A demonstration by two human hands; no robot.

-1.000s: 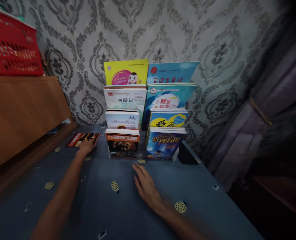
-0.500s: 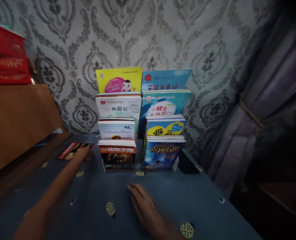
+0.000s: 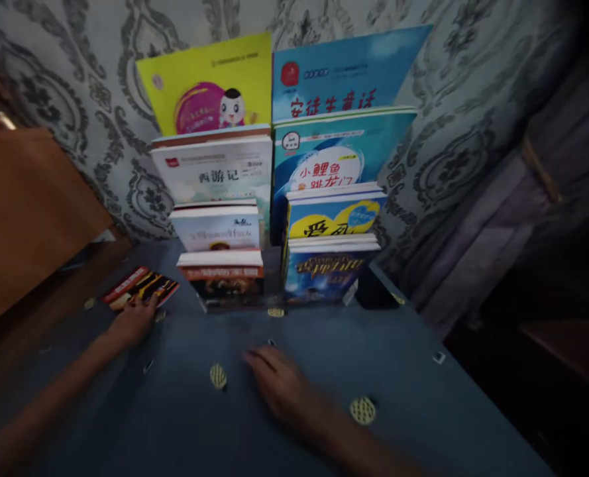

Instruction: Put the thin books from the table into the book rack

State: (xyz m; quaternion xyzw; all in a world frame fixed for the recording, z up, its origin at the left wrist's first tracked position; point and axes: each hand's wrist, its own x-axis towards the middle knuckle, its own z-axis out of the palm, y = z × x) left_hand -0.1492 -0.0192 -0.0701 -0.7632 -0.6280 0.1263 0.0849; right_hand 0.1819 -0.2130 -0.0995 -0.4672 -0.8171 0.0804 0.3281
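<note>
At the left of the table, a dark book with red and yellow on its cover (image 3: 138,283) lies flat. My left hand (image 3: 131,321) reaches to its near edge, fingers apart and resting on the cover; the thumb is hard to make out. Close to the middle of the table is my right hand (image 3: 280,384), palm down with loosely extended, blurred fingers and nothing visible in them. Beyond it, books stand in two tiered columns. An animal book (image 3: 227,285) fronts the left column, and a dark blue book (image 3: 324,275) fronts the right one.
The table (image 3: 175,424) has a blue cover with yellow pineapple prints. A black flat object (image 3: 374,295) lies right of the books. A brown wooden panel (image 3: 30,212) stands at the left, a tied curtain (image 3: 513,218) at the right. Patterned wallpaper is behind.
The view has moved closer to the books and tilted. My left hand has shifted from the flat book's right side to its near edge. My right hand stays over the table's middle.
</note>
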